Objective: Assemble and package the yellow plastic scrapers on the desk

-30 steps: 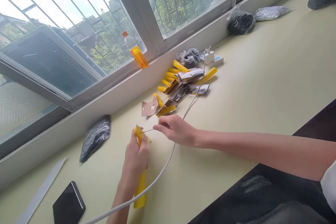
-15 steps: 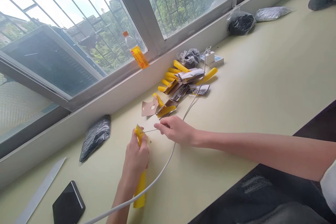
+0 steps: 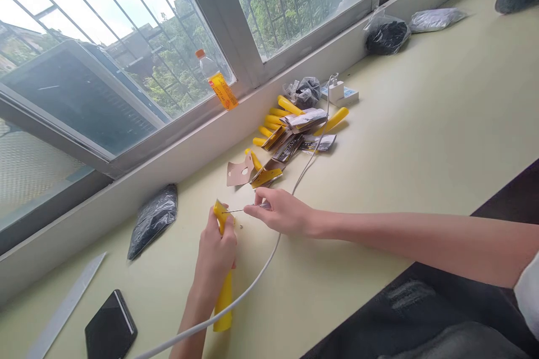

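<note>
My left hand [image 3: 217, 244] is wrapped round a yellow scraper [image 3: 223, 305] with a long handle, its head pointing away from me. In my right hand [image 3: 283, 210] is a thin screwdriver [image 3: 234, 211], pinched between fingers and thumb, with part of its grip hidden. Its metal shaft runs left, and the tip meets the scraper's head. A tiny metal piece [image 3: 241, 226], perhaps a screw, lies on the table just right of my left hand.
Yellow scrapers with card sleeves [image 3: 288, 143] are piled beyond my hands. A white cable [image 3: 252, 290] crosses the table over my left forearm. A phone [image 3: 111, 325], a flat strip [image 3: 67, 305] and a black bag [image 3: 154, 220] lie left. A bottle [image 3: 217, 81] stands by the window.
Both hands have shifted very slightly left, and more of the screwdriver's grip shows now. Its tip stays at the scraper's head.
</note>
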`<state>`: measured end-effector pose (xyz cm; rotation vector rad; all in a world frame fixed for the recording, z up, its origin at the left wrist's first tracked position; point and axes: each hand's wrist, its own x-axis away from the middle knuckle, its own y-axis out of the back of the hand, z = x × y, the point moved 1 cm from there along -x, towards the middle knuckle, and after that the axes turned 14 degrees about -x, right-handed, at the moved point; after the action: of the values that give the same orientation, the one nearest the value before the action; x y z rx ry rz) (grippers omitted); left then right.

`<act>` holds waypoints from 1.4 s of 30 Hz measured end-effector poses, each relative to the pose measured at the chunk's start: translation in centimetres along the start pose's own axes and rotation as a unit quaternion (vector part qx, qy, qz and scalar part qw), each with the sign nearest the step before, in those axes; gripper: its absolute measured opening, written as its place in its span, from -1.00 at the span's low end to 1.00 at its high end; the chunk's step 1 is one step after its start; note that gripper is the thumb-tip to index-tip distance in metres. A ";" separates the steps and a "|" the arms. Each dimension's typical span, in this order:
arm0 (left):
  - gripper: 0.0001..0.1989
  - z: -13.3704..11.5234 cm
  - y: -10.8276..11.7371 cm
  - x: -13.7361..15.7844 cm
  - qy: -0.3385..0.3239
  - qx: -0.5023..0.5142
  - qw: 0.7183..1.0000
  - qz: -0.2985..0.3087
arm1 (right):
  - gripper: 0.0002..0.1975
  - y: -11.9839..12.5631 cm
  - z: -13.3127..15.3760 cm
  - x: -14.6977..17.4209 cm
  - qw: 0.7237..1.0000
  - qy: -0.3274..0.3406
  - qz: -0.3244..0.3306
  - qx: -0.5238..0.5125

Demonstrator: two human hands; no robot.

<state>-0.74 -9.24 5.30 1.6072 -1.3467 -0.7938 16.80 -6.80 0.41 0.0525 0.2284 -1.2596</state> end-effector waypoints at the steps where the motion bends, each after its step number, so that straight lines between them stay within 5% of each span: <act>1: -0.60 0.0 0.0 0.0 0.000 -0.003 1.000 -0.001 | -0.53 0.0 0.0 0.0 1.000 -0.004 0.008 0.001; 4: -0.61 0.1 -0.1 -0.1 -0.002 -0.008 1.000 0.004 | -0.45 -0.1 0.1 -0.1 1.000 0.001 0.020 -0.006; 10: -0.56 0.1 -0.4 0.0 0.022 -0.036 0.999 -0.017 | -0.68 0.1 -0.7 -0.6 0.999 0.034 -0.001 -0.043; 22: -0.65 -0.1 -0.4 0.2 0.016 -0.050 0.998 -0.046 | -0.63 0.0 0.4 -0.2 0.997 0.055 -0.031 -0.043; 31: -0.67 0.4 -0.4 -0.3 0.023 -0.074 0.996 -0.045 | -0.85 0.3 0.3 -0.5 0.992 0.067 -0.012 -0.103; 39: -0.71 0.2 -0.5 -0.1 0.014 -0.067 0.996 -0.058 | -0.58 0.2 -0.5 -0.6 0.999 0.025 0.009 -0.028; 42: -0.70 0.2 -0.5 -0.1 0.008 -0.063 0.996 -0.060 | -0.68 0.2 -0.3 -0.6 0.998 0.048 -0.014 -0.038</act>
<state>-0.72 -9.16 4.76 1.6030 -1.1732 -0.9188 16.78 -6.18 0.22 0.0442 0.3612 -1.2765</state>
